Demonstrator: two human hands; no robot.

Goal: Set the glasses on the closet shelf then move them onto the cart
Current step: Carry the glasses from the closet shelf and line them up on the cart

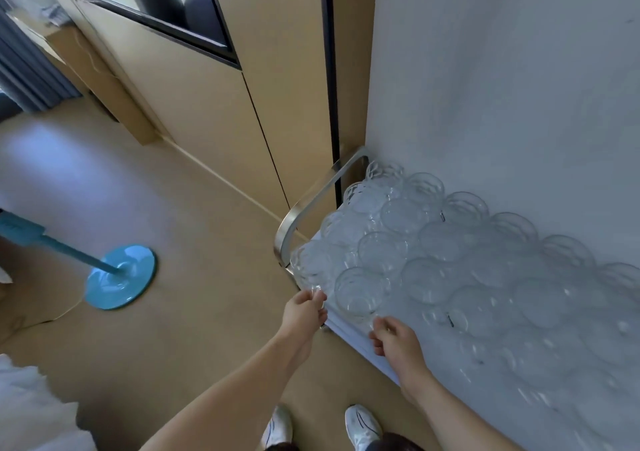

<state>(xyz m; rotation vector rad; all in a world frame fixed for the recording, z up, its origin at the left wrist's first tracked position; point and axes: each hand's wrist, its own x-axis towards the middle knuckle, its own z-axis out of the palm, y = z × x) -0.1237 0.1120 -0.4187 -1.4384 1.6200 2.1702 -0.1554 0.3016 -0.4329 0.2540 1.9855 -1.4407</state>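
Seen from above: both bare hands at the near corner of a cart (349,338) crowded with clear drinking glasses (433,263). Left hand (304,308) at the corner itself, fingers curled and apparently pinching the rim of a glass at the cart's edge, though the clear glass blurs into the white surface there. Right hand (394,343) just beside it along the near edge, fingers bent, fingertips against the foot of a round glass (358,293); whether gripping or merely touching cannot be told. Glasses packed rim to rim in rows across the cart top, running away to the right along a pale wall (502,87). Curved metal handle (311,205) rising at the cart's far end, beside tan closet panels (207,104). On the beige floor (194,243) well to the left, a turquoise round-based stand (119,277). Below, two white sneakers (362,423) between the forearms.
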